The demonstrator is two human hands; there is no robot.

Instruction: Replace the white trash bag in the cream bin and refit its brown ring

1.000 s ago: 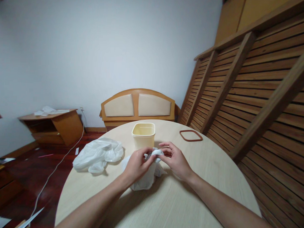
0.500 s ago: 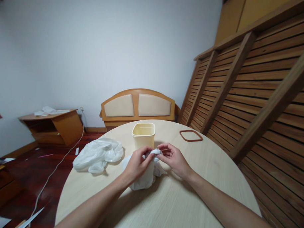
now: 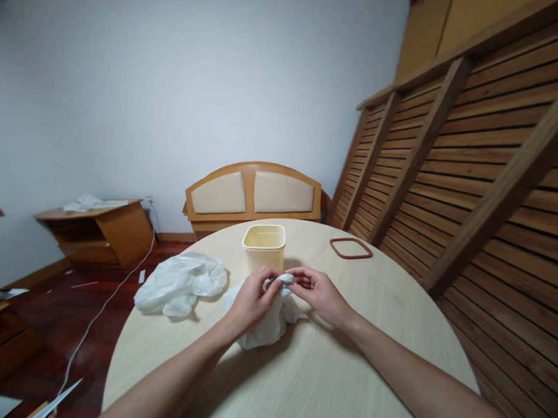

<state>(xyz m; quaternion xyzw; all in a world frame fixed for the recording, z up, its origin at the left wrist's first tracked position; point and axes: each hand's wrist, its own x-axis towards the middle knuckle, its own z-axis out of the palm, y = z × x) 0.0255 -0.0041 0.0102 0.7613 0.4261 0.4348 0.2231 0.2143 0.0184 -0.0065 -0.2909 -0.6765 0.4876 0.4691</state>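
Note:
Both my hands meet over a white plastic bag (image 3: 264, 330) that stands bunched up on the round table. My left hand (image 3: 256, 296) is closed, its thumb and fingers pinching the gathered top of the bag. From the other side my right hand (image 3: 319, 294) pinches the same twisted top, so a small knot-like bundle shows between the fingertips. What lies inside the bag is hidden. Just behind my hands rises a cream-yellow square bin (image 3: 263, 248), upright and open at the top. A second white plastic bag (image 3: 182, 283) lies crumpled to the left.
A reddish-brown rounded square ring (image 3: 351, 249) lies flat at the table's right. The wooden round table (image 3: 369, 377) has its edge on all sides. Slatted wood panels (image 3: 445, 178) lean close on the right. A cable (image 3: 104, 306) runs across the floor at left.
My hands have barely shifted and still pinch the bag's gathered top. The small bundle between the fingertips has turned slightly, and my right fingers are a little lower.

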